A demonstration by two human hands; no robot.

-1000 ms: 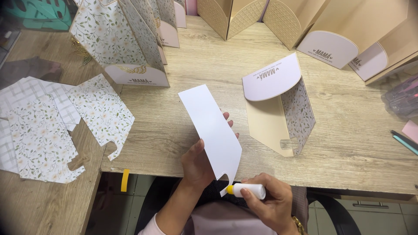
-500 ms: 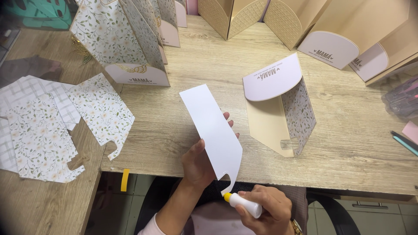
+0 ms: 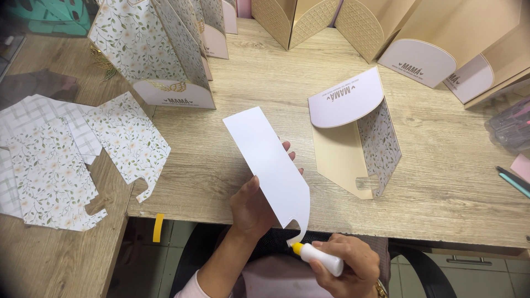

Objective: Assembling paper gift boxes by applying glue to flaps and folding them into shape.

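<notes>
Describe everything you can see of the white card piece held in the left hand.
The white card piece is a long, plain panel of what looks like thin cardstock, blank side up, with a curved notch cut at its near end. It is tilted above the wooden table's front edge. The left hand grips it from beneath; the glue stick in the right hand touches its near tip.

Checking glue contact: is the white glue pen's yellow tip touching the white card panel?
Touching. Head view: the glue pen tip meets the hooked lower tab of the card panel.
</notes>
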